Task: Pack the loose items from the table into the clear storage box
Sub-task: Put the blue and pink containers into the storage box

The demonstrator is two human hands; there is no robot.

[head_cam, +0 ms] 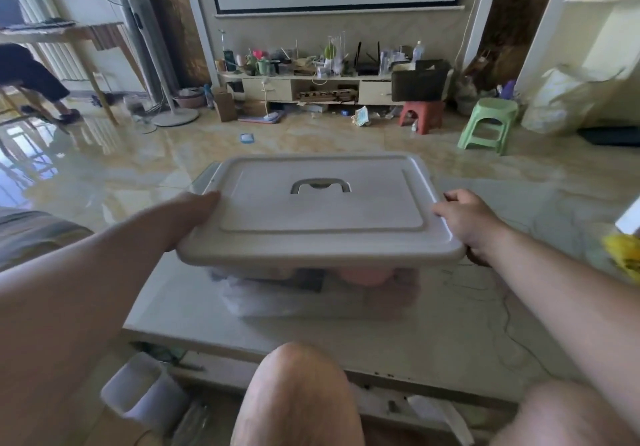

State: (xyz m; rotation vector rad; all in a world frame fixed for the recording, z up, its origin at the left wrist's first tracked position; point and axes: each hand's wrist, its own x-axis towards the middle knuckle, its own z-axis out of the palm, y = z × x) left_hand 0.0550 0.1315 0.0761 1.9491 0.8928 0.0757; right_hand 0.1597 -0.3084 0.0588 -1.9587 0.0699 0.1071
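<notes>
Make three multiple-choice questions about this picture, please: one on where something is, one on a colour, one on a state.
1. Where is the green stool?
A. on the floor, to the right of the red stool
B. on the table
C. under the table

2. What colour is the lid of the clear storage box?
A. blue
B. black
C. off-white

3. How does the handle in the lid lie?
A. pulled upright
B. folded flat in its recess
C. gripped by a hand

Answers:
1 A: both stools stand on the floor near the far wall, the green one further right.
2 C: the lid is pale all over.
3 B: the handle lies flat, while the left hand and right hand grip the lid's side edges.
</notes>
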